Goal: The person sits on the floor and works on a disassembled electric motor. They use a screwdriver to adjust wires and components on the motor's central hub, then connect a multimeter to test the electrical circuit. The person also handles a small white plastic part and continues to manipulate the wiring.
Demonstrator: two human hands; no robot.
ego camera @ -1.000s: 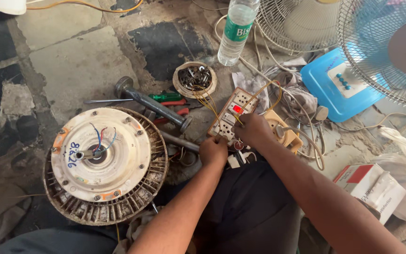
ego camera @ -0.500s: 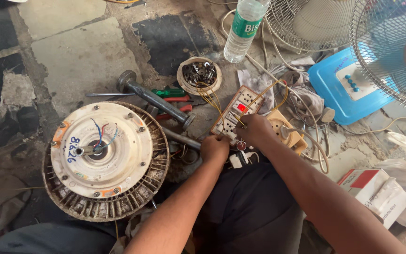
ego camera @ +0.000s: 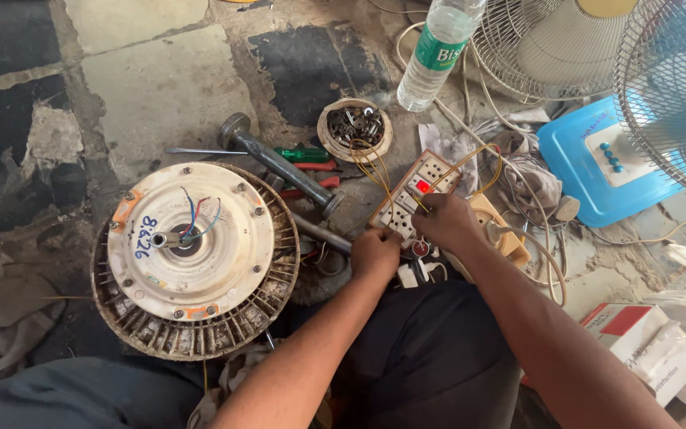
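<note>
cream-white round metal motor cover [ego camera: 192, 238] | white plastic socket board, red switch [ego camera: 413, 197] | blue plastic fan base [ego camera: 601, 163] | yellow thin wires [ego camera: 371, 163]

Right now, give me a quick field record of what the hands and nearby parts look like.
left hand: fist closed at the near edge of the switchboard
right hand: fingers on the switchboard, pinching thin yellow wires
switchboard: white, red switch showing
fan motor: round, flat on the floor beside the left hand
bowl of small parts: beyond the switchboard
</note>
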